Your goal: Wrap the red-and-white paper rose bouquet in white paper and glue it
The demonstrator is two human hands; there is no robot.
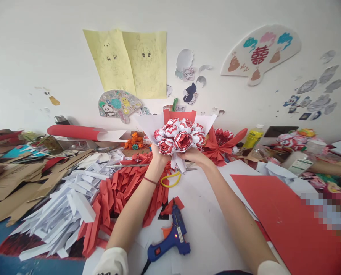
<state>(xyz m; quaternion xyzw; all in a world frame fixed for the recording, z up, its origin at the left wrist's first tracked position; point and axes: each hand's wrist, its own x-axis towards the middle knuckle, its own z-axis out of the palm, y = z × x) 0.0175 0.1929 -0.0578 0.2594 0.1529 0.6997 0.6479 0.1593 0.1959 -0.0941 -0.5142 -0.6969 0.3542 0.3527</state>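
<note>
Both arms reach forward, holding up a bouquet of red and white paper flowers backed by white and red paper. My left hand is closed around its left underside, and my right hand grips it from the right; most fingers are hidden behind the paper. Below the bouquet, a yellow-handled pair of scissors lies on the white paper. Closer to me rests a blue glue gun with a lit red light. Folded red paper strips are heaped beside my left forearm.
White folded strips and cardboard pieces spread over the left side. A red sheet lies at right. Behind it stand a yellow bottle and more paper flowers. A red paper roll sits near the wall.
</note>
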